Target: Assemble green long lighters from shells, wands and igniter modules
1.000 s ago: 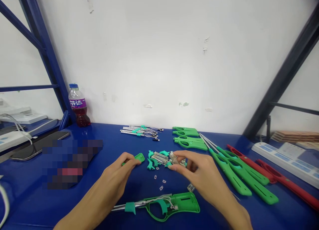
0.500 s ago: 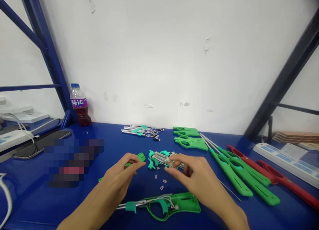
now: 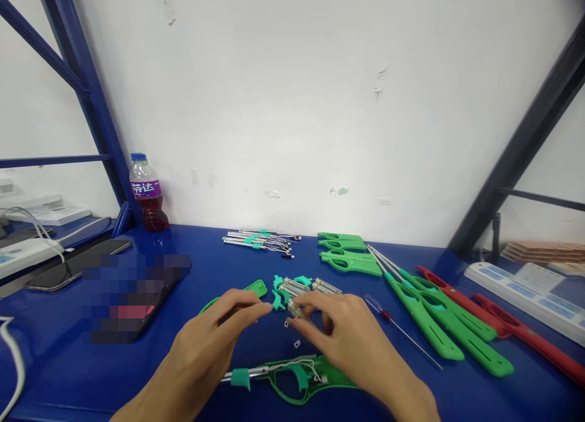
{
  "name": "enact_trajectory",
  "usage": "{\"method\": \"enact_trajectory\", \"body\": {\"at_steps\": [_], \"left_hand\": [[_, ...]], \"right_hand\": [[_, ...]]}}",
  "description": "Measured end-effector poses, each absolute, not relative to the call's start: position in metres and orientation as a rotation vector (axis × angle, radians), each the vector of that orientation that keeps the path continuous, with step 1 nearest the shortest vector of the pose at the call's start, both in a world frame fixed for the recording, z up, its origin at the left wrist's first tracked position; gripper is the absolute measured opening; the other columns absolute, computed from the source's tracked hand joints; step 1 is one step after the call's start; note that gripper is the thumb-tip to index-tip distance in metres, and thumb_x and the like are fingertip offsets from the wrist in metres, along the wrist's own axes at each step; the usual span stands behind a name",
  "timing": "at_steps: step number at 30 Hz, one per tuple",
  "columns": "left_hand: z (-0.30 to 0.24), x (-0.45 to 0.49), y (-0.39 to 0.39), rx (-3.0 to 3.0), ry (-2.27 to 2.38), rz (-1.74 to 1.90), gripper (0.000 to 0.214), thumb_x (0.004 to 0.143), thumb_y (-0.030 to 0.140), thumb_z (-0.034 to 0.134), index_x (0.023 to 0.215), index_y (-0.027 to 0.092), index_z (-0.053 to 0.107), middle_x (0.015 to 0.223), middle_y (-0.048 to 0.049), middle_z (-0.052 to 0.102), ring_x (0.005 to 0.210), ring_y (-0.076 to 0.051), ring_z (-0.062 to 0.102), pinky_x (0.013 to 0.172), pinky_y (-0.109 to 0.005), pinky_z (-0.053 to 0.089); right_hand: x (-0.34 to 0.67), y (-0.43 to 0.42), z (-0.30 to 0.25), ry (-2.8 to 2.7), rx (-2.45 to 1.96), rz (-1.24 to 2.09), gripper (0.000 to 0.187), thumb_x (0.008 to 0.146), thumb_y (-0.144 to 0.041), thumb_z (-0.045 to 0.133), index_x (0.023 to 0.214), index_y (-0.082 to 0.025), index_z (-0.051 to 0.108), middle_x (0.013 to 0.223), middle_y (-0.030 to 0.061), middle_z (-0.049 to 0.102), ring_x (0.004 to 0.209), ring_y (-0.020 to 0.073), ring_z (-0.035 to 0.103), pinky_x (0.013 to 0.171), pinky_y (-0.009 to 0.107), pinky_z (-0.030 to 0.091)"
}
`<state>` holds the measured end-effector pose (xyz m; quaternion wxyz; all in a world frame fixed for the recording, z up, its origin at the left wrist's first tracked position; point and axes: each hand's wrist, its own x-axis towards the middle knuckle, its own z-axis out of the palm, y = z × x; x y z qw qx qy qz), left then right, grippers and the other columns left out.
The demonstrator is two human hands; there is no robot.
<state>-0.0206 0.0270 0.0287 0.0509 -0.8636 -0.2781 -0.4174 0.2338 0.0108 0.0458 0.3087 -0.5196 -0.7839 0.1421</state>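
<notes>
My right hand (image 3: 340, 330) pinches a small clear cylindrical part (image 3: 295, 310) between thumb and fingers, above the half-open green lighter body (image 3: 297, 373) lying near the table's front. My left hand (image 3: 219, 327) has its fingers curled together beside the right, fingertips close to the clear part; what it grips, if anything, is hidden. Behind the hands lies a cluster of teal triggers and clear tubes (image 3: 297, 285). A green shell half (image 3: 237, 293) lies under the left fingers.
Green lighter shells (image 3: 347, 251), finished green lighters (image 3: 439, 312) and red ones (image 3: 503, 327) lie at the right. Metal tube assemblies (image 3: 258, 239) sit at the back. A small screwdriver (image 3: 393, 321), a drink bottle (image 3: 146, 193), a phone (image 3: 77, 263) and power strips are around.
My right hand lifted a clear part from the cluster and drew it toward me, uncovering the screwdriver. My left hand shifted right to meet it.
</notes>
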Motion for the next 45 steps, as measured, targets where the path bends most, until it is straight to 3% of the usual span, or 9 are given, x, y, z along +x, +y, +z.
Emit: {"method": "enact_trajectory", "body": {"at_steps": [7,13,18,21,26,33,45], "left_hand": [[0.033,-0.012,0.027,-2.582,-0.856,-1.375,0.031,0.109,0.008,0.044,0.113,0.025,0.070,0.104,-0.0001,0.078,0.087,-0.009,0.078,0.081,-0.011,0.059],[0.030,-0.008,0.024,-2.487,-0.937,-1.490,0.015,0.109,0.021,0.059,0.116,0.025,0.072,0.103,0.0002,0.084,0.089,-0.016,0.083,0.088,-0.022,0.066],[0.041,-0.001,0.015,-2.551,-0.956,-1.618,0.014,0.105,0.018,0.063,0.102,0.024,0.075,0.104,-0.0019,0.082,0.092,-0.017,0.081,0.086,-0.024,0.065],[0.048,0.002,0.011,-2.575,-0.951,-1.680,0.017,0.102,0.014,0.065,0.097,0.024,0.077,0.094,-0.0010,0.077,0.083,-0.014,0.076,0.076,-0.020,0.063],[0.048,0.002,0.008,-2.578,-0.915,-1.726,0.018,0.100,0.011,0.066,0.100,0.025,0.077,0.093,0.0012,0.078,0.082,-0.013,0.076,0.078,-0.019,0.062],[0.046,0.001,0.010,-2.575,-0.933,-1.755,0.018,0.100,0.010,0.066,0.101,0.025,0.076,0.095,0.0012,0.077,0.085,-0.013,0.075,0.080,-0.019,0.061],[0.047,0.001,0.005,-2.555,-0.986,-1.720,0.020,0.098,0.010,0.066,0.102,0.026,0.076,0.093,0.0031,0.076,0.075,-0.011,0.073,0.067,-0.016,0.060]], "right_hand": [[0.234,0.010,0.045,-2.075,-1.358,0.367,0.012,0.098,-0.037,0.073,0.109,-0.035,0.078,0.093,-0.0068,0.082,0.065,0.0170,0.067,0.065,0.029,0.044],[0.229,0.008,0.046,-2.083,-1.328,0.377,0.013,0.099,-0.037,0.073,0.110,-0.035,0.079,0.093,-0.0069,0.082,0.063,0.0154,0.065,0.063,0.028,0.043],[0.223,0.004,0.047,-2.083,-1.229,0.331,0.014,0.099,-0.035,0.071,0.111,-0.031,0.079,0.090,-0.0052,0.081,0.057,0.0132,0.062,0.060,0.027,0.043],[0.219,0.002,0.047,-2.074,-1.163,0.289,0.015,0.100,-0.036,0.070,0.110,-0.029,0.078,0.087,-0.0047,0.080,0.054,0.0124,0.060,0.059,0.028,0.042],[0.214,-0.003,0.048,-2.056,-1.087,0.228,0.015,0.100,-0.035,0.070,0.112,-0.029,0.078,0.077,-0.0054,0.076,0.053,0.0120,0.058,0.057,0.028,0.040],[0.212,-0.006,0.046,-2.060,-1.049,0.163,0.014,0.100,-0.033,0.072,0.111,-0.027,0.077,0.082,-0.0041,0.079,0.054,0.0124,0.059,0.058,0.029,0.039],[0.209,-0.006,0.047,-2.073,-0.984,0.061,0.011,0.101,-0.028,0.070,0.110,-0.025,0.075,0.082,-0.0027,0.078,0.054,0.0129,0.059,0.057,0.029,0.035]]}}
